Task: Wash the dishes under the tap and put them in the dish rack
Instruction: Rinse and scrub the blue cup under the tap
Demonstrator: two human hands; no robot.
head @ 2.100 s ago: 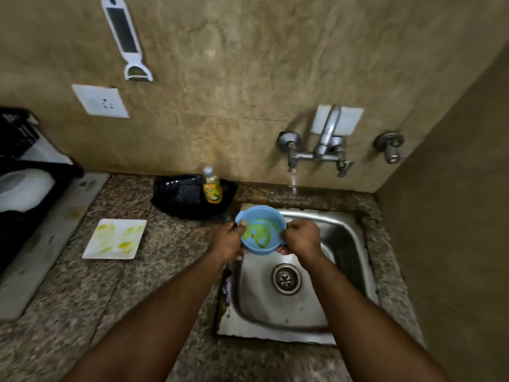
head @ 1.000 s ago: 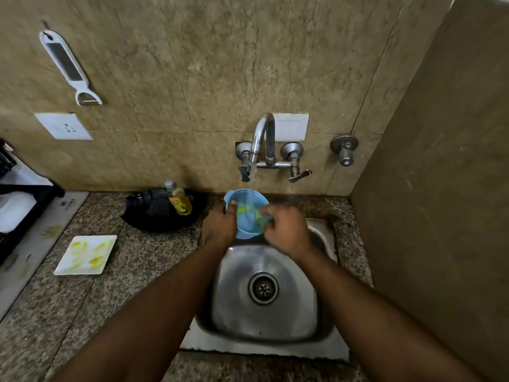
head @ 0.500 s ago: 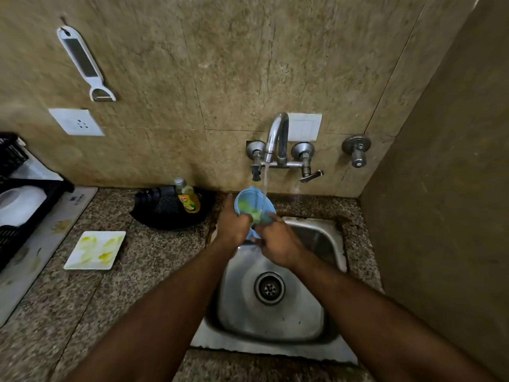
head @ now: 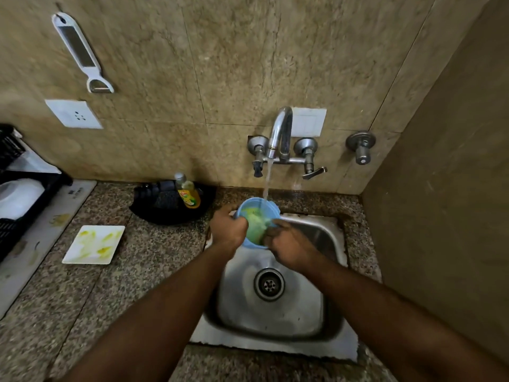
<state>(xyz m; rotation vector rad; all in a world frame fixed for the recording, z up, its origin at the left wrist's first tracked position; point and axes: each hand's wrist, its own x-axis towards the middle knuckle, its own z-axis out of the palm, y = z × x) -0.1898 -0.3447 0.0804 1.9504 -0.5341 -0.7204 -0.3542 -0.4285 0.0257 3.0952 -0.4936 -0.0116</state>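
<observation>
A blue bowl [head: 254, 213] smeared with yellow-green residue is tilted toward me under the running tap [head: 279, 133], over the back of the steel sink [head: 311, 321]. My left hand [head: 228, 228] grips the bowl's left rim. My right hand [head: 286, 242] holds its right side, fingers reaching inside against the residue. Water streams from the spout into the bowl. A white square plate [head: 95, 244] with yellow stains lies on the counter to the left. The black dish rack [head: 30, 186] stands at the far left, with a white dish [head: 16, 195] in it.
A black basket [head: 165, 208] with a dish-soap bottle [head: 188, 193] sits against the wall, left of the sink. A peeler [head: 82, 53] hangs above a wall socket [head: 74, 114]. A side wall closes off the right. A pale mat [head: 35, 238] lies under the rack.
The bowl has moved from over the sink up under the tap, and water now runs into it. My right hand has shifted from the rim to rubbing inside the bowl.
</observation>
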